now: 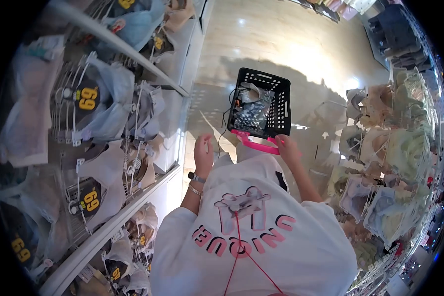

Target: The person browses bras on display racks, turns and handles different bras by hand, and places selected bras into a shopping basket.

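My right hand (pixel 287 146) is closed round the pink handle (pixel 259 144) of a black plastic shopping basket (pixel 281 103). The basket hangs in front of my legs, with perforated walls. Inside it lie shiny plastic-wrapped packages (pixel 252 108), grey and whitish; their exact contents are hard to make out. My left hand (pixel 203 148) is free in the air to the left of the basket, fingers loosely extended and touching nothing. A dark watch (pixel 196 176) and a bracelet are on the left wrist.
On the left, white shelving (pixel 158 74) holds hanging bras (pixel 103 98) with black-and-yellow "69" tags. To the right, wire racks carry more pastel bras (pixel 372 143). A pale floor (pixel 261 34) runs ahead between them. A dark cable (pixel 224 122) hangs beside the basket.
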`<state>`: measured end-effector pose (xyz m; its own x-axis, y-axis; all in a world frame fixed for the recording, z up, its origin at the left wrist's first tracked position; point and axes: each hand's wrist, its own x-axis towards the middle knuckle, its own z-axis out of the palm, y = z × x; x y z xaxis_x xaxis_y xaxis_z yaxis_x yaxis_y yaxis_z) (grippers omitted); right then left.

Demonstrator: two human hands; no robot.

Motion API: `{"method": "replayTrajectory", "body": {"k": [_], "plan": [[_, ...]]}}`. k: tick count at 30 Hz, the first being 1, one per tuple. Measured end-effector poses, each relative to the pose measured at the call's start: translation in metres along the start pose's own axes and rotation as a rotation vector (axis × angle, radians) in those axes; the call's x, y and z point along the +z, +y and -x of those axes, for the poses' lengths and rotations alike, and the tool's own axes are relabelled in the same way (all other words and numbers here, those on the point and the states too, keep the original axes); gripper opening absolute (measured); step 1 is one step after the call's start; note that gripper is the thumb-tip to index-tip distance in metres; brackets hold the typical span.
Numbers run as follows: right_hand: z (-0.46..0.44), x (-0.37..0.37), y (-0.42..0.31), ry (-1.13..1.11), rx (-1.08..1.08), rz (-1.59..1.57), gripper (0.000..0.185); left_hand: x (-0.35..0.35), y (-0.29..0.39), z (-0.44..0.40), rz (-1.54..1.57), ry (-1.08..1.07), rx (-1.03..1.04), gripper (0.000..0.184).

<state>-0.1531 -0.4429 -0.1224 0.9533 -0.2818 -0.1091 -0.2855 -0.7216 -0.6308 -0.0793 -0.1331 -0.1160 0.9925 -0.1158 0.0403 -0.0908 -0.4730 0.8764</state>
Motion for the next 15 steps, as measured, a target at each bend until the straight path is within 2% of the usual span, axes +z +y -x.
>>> {"method": "replayTrajectory", "body": {"k": [2, 5, 7, 8, 10, 11, 14, 15], "plan": [[-0.002, -0.001, 0.001, 0.018, -0.01, -0.04, 0.027, 0.027, 0.019, -0.009, 0.012, -0.092, -0.024, 0.015], [-0.005, 0.017, 0.008, -0.177, 0.022, 0.066, 0.024, 0.077, 0.038, -0.021, 0.05, -0.207, -0.012, 0.016], [-0.008, 0.018, 0.007, -0.198, 0.066, 0.035, 0.021, 0.108, 0.053, -0.029, 0.002, -0.292, -0.047, 0.021], [-0.009, 0.017, 0.005, -0.205, 0.09, 0.018, 0.02, 0.121, 0.058, -0.031, -0.059, -0.365, -0.049, 0.023], [-0.015, 0.01, 0.002, -0.354, 0.173, 0.009, 0.019, 0.143, 0.064, -0.033, -0.183, -0.524, -0.049, 0.027], [-0.016, 0.006, 0.002, -0.432, 0.216, 0.007, 0.019, 0.15, 0.06, -0.035, -0.422, -0.707, -0.106, 0.033], [-0.02, 0.001, 0.004, -0.369, 0.202, -0.19, 0.021, 0.145, 0.059, -0.037, -0.298, -0.663, -0.271, 0.035], [-0.024, 0.007, 0.012, -0.455, 0.233, -0.296, 0.022, 0.143, 0.054, -0.031, -0.319, -0.66, -0.207, 0.033]]}}
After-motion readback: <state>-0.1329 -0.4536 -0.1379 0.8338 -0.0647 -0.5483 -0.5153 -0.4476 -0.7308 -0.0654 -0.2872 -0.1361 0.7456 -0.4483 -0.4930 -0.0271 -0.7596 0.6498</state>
